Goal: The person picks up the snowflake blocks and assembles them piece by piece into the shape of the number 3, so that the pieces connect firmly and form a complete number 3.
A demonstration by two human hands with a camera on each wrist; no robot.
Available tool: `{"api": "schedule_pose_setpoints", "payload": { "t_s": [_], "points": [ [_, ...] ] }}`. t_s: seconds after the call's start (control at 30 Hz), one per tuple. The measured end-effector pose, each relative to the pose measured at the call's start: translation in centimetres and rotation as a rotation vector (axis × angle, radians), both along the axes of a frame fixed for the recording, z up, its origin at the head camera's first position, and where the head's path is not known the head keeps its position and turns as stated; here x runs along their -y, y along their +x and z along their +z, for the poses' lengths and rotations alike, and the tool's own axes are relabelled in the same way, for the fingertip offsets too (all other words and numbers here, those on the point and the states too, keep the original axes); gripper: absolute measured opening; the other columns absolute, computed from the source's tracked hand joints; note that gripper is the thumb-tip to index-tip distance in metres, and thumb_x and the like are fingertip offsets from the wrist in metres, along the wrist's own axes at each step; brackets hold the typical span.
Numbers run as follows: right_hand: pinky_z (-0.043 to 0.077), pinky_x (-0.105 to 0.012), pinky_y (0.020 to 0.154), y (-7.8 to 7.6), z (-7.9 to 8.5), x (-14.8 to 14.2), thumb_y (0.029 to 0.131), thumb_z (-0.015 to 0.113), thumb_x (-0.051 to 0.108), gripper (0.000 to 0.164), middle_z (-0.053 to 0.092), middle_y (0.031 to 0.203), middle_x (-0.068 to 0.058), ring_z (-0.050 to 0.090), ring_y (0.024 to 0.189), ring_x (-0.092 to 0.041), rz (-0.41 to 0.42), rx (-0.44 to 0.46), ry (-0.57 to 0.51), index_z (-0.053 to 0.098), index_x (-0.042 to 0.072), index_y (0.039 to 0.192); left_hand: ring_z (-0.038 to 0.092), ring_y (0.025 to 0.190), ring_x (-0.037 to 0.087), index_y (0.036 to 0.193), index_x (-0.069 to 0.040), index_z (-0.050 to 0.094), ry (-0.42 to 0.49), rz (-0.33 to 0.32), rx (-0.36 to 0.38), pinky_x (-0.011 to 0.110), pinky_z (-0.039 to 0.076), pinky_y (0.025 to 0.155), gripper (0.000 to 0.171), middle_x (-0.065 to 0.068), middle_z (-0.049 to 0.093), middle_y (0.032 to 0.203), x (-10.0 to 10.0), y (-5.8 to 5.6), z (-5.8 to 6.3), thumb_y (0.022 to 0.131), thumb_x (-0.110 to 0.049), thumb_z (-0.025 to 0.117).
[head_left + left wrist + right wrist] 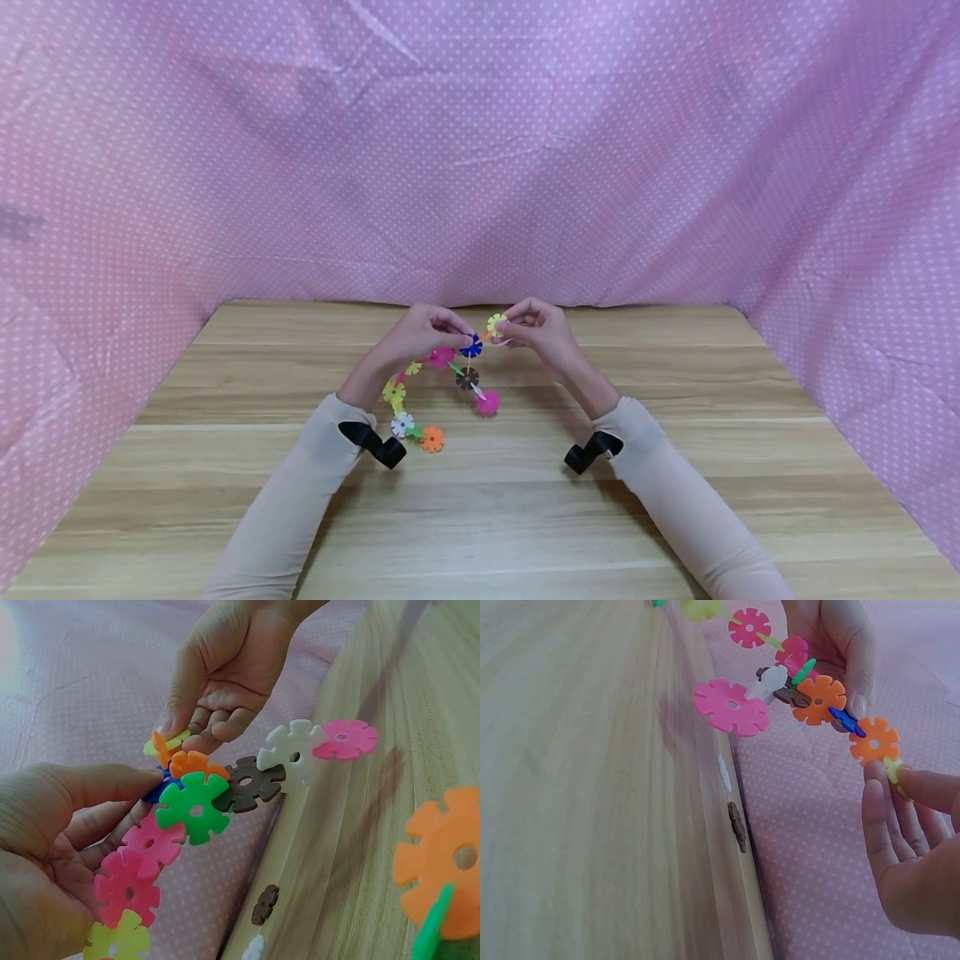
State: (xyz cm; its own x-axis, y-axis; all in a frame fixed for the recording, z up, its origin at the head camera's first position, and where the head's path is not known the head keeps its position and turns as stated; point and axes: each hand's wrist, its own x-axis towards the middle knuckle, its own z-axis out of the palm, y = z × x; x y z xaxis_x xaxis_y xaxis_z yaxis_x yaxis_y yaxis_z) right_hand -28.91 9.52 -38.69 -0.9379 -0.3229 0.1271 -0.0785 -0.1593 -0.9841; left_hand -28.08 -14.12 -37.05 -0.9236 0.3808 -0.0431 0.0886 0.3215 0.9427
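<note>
A chain of notched plastic snowflake discs, slotted edge into edge, hangs between my hands above the table. My left hand pinches a blue disc between thumb and fingers. With thumb and fingertips, my right hand grips a yellow disc at the chain's end; an orange disc links it to the blue one. From another orange disc at the blue one, a branch runs through a brown disc and a white disc to a pink disc. Another branch curves left to an orange end disc.
Two loose discs, one brown and one white, lie near the wooden table's far edge. Dotted pink cloth hangs behind and at both sides. Each wrist wears a black camera mount.
</note>
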Motion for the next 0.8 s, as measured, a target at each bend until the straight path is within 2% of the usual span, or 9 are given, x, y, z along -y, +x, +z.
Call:
{"api": "schedule_pose_setpoints", "payload": {
  "t_s": [0.27,0.67,0.8],
  "points": [
    [0.064,-0.028,0.067,-0.1,-0.03,-0.16,0.09,0.066,-0.012,0.018,0.076,0.081,0.0,0.075,0.069,-0.014,-0.004,-0.052,-0.005,0.063,0.006,0.093,0.069,0.081,0.017,0.102,0.001,0.076,0.006,0.023,-0.025,0.022,0.057,0.069,0.015,0.012,0.076,0.095,-0.26,0.08,0.14,0.091,-0.009,0.074],
    [0.063,-0.026,0.066,-0.16,0.17,-0.23,0.088,0.067,-0.015,0.017,0.076,0.08,-0.002,0.074,0.067,-0.015,0.001,-0.073,-0.003,0.062,0.001,0.092,0.067,0.079,0.019,0.101,0.002,0.076,0.029,0.006,-0.08,0.021,0.055,0.065,0.013,0.013,0.076,0.093,-0.65,0.22,0.08,0.091,-0.006,0.074],
    [0.063,-0.027,0.067,-0.32,0.14,-0.31,0.089,0.066,-0.014,0.016,0.076,0.081,-0.003,0.074,0.068,-0.014,-0.008,-0.072,-0.003,0.062,0.0,0.093,0.067,0.077,0.018,0.101,0.002,0.075,0.036,0.022,-0.073,0.021,0.055,0.064,0.013,0.011,0.075,0.09,-0.85,0.14,0.11,0.091,-0.006,0.074]
  ]
}}
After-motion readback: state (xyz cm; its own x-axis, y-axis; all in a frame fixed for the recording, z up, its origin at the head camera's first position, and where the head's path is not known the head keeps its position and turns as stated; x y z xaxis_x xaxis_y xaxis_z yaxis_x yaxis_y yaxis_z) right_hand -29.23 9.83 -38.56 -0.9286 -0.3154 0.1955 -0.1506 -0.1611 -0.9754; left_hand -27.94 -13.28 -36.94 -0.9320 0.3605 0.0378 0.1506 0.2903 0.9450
